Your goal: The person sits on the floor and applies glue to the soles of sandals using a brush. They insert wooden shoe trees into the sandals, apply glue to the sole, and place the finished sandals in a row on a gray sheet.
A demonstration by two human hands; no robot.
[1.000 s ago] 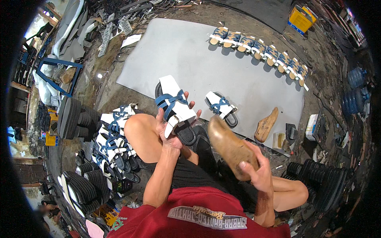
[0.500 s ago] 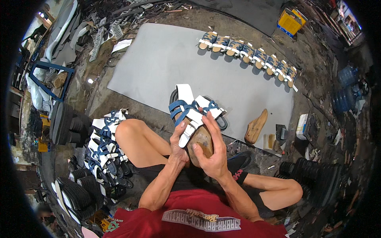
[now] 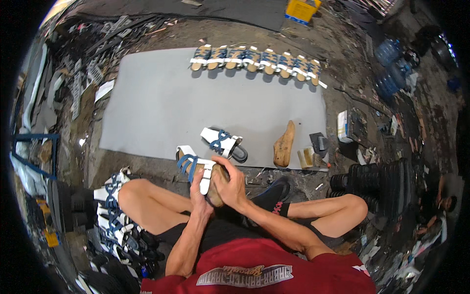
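Between my hands, over my lap, is a sandal (image 3: 188,165) with white and blue straps and a white buckle strap, fitted on a wooden shoe last (image 3: 214,198). My left hand (image 3: 198,192) clasps its left side, thumb up beside the buckle strap. My right hand (image 3: 234,187) wraps the right side, its fingers over the last near the strap. Just beyond lies a second white-and-blue sandal (image 3: 223,143) with a dark sole, on the front edge of the grey mat (image 3: 147,108). A bare wooden last (image 3: 284,145) rests farther right on the mat.
Several sandals on lasts (image 3: 252,60) stand in a row along the mat's far edge. Strapped uppers (image 3: 115,215) are heaped by my left knee. Black soles (image 3: 377,183) are stacked at right, near a white-sided box (image 3: 343,126). A yellow crate (image 3: 301,11) stands far back.
The view has shifted, so the mat appears farther left. The held sandal has come lower and turned, and is now apart from the second sandal in view. Both hands keep their hold.
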